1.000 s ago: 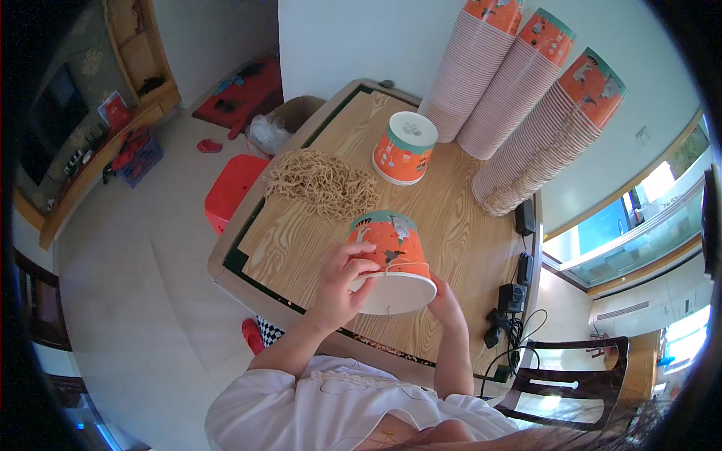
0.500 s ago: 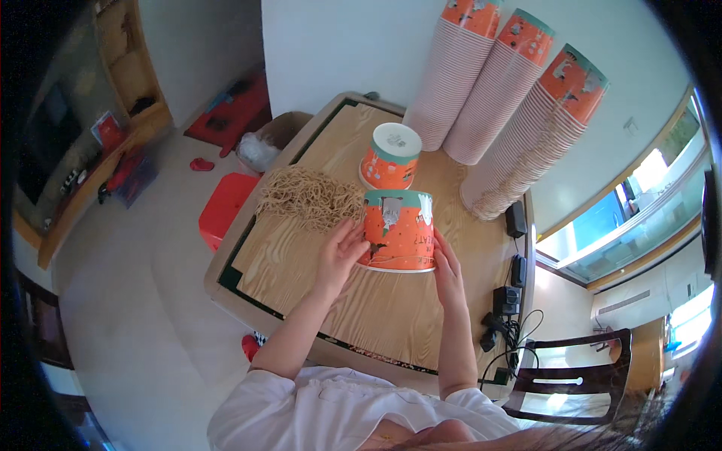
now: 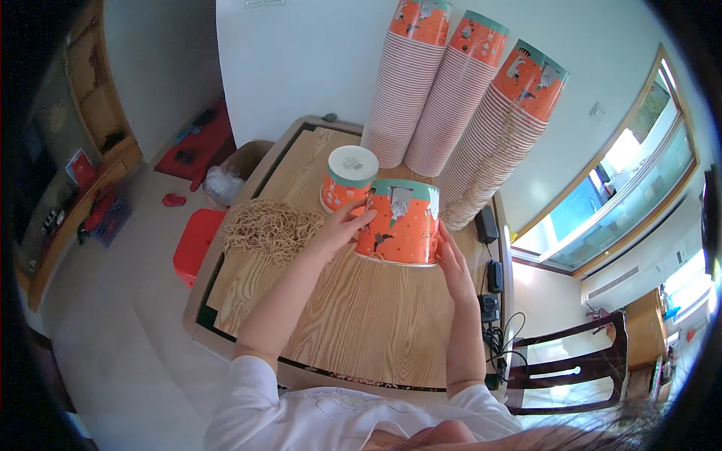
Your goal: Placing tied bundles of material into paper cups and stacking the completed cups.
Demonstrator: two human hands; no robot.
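Observation:
Between my two hands I hold a large orange paper bucket (image 3: 397,219) with a teal band, bottom side up, tilted slightly. My left hand (image 3: 344,228) grips its left side, fingers on the upper wall. My right hand (image 3: 453,264) presses its right side, fingers along the wall. A thin tan strand shows near the bucket's lower rim. Just behind it a smaller orange paper bucket (image 3: 347,194) with a white base stands upside down, partly covered by my left hand and the large one. To the left lies a tangled pile of thin tan strands (image 3: 272,229), perhaps rubber bands.
Three tall stacks of nested paper buckets (image 3: 451,98) stand at the back of the wooden table (image 3: 353,323); tan strands run along the right one. Black adapters and cables (image 3: 492,331) line the right edge. A red stool (image 3: 199,244) and a dark chair (image 3: 571,368) flank the table.
My view has shifted, moving the scene left. My left hand has gone higher on the bucket's side, and the bucket has turned a little. It now overlaps the smaller bucket.

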